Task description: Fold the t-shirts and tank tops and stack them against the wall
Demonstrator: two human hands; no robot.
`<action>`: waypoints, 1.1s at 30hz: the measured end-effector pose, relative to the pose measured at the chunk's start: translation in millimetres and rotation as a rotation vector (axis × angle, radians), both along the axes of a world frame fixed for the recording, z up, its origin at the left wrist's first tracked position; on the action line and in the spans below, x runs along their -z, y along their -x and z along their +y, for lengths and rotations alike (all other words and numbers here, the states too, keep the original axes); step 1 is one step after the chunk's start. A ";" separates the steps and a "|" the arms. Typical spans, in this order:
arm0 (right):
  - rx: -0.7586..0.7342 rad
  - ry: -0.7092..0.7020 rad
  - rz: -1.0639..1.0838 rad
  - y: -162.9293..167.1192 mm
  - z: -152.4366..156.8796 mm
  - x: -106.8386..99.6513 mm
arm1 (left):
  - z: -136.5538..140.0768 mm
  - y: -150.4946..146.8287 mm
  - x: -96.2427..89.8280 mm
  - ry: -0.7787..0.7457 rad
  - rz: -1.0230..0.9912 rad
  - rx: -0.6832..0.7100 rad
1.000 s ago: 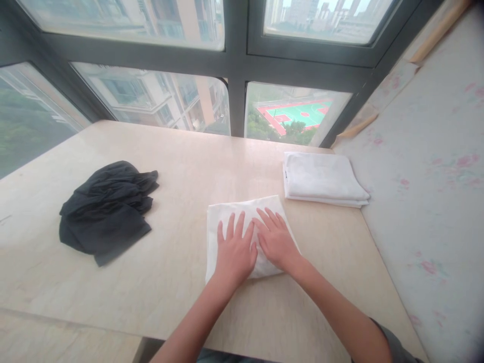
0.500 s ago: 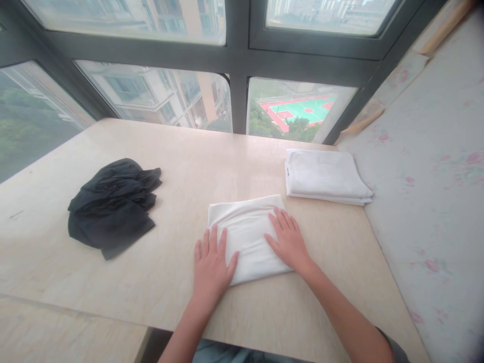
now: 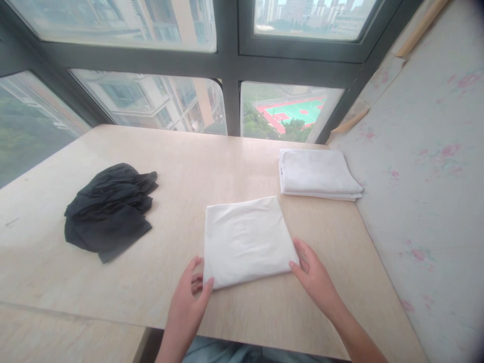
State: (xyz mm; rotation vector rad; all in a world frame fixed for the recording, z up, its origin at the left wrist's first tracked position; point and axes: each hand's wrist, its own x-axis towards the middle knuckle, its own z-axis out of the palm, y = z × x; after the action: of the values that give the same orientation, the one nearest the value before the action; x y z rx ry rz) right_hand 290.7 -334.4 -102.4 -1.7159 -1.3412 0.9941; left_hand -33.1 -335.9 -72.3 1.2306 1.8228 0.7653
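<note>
The hands have moved from the top of the folded white cloth point(image 3: 245, 242) out to its near corners, the left hand point(image 3: 187, 297) at the left one, the right hand point(image 3: 313, 275) at the right. The cloth lies flat on the table point(image 3: 242, 171), ahead of and between them, nearly square with no clear long axis, its near edge slanting away toward the right, and neither hand plainly nearer. Both hands are partly curled, thumbs parted from fingers; whether either grips the fabric cannot be told.
</note>
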 end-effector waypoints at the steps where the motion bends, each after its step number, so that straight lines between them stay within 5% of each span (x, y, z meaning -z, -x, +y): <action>1: 0.038 0.043 0.097 -1.9 -1.6 -1.4 | 0.5 2.1 -4.4 0.055 -0.101 -0.030; 5: 0.114 0.207 0.310 -5.3 3.8 -11.8 | 10.1 3.6 -19.5 0.235 -0.284 -0.048; 9: -0.017 0.362 0.378 0.7 4.5 -25.2 | 10.3 0.8 -21.8 0.309 -0.208 0.016; 12: -0.106 0.352 0.344 8.8 -5.2 -27.2 | -0.3 0.1 -17.7 0.211 -0.125 0.011; 16: 0.010 0.231 0.200 17.6 -21.5 -27.5 | -15.8 -4.0 -23.9 0.244 -0.254 -0.037; 19: 0.089 0.220 0.322 17.0 -28.0 -43.1 | -22.0 -14.7 -45.7 0.317 -0.506 -0.162; 24: 0.320 0.201 0.628 -2.3 -21.6 -99.8 | -15.1 -42.2 -94.3 0.309 -0.702 -0.226; 28: 0.407 0.092 0.693 -33.7 5.6 -132.0 | 22.1 -77.6 -113.0 0.194 -0.735 -0.107; 33: 0.413 -0.167 0.644 -94.8 81.7 -155.4 | 125.7 -144.5 -122.7 0.021 -0.936 0.106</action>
State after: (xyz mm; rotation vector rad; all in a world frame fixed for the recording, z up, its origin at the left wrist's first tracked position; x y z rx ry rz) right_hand 385.5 -252.7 53.0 -1.3051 -0.6052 1.0314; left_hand 111.4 -210.2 50.3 0.7340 0.9827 1.0270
